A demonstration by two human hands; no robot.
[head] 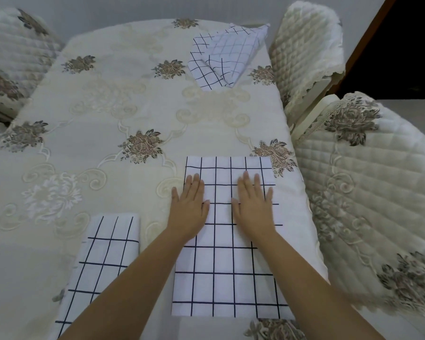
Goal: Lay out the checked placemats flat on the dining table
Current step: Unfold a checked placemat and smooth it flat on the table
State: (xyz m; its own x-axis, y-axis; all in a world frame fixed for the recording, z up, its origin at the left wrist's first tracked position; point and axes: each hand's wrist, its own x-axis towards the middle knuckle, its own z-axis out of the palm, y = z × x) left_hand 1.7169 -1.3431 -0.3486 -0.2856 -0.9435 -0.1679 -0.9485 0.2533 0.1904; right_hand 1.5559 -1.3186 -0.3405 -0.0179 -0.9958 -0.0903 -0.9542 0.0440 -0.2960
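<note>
Left hand (pixel 189 209) and right hand (pixel 253 204) pressed palm-down, fingers (pixel 246 179) spread, on flat white navy-checked cloth placemat (pixel 227 271) atop cream floral-embroidered desk (pixel 103 114).

Body in view: two forearms plus both hands, nothing else of the person. Left hand (pixel 188 212) bare: no glove, ring or watch. Right hand (pixel 253 209) likewise bare, no jewellery or strap at the wrist. Both forearms uncovered right down to the bottom frame edge, no sleeve or cuff visible. Fingers (pixel 246 179) slim, nails short, no visible polish. Slight motion blur on the fingertips, so finer nail detail can't be made out.
</note>
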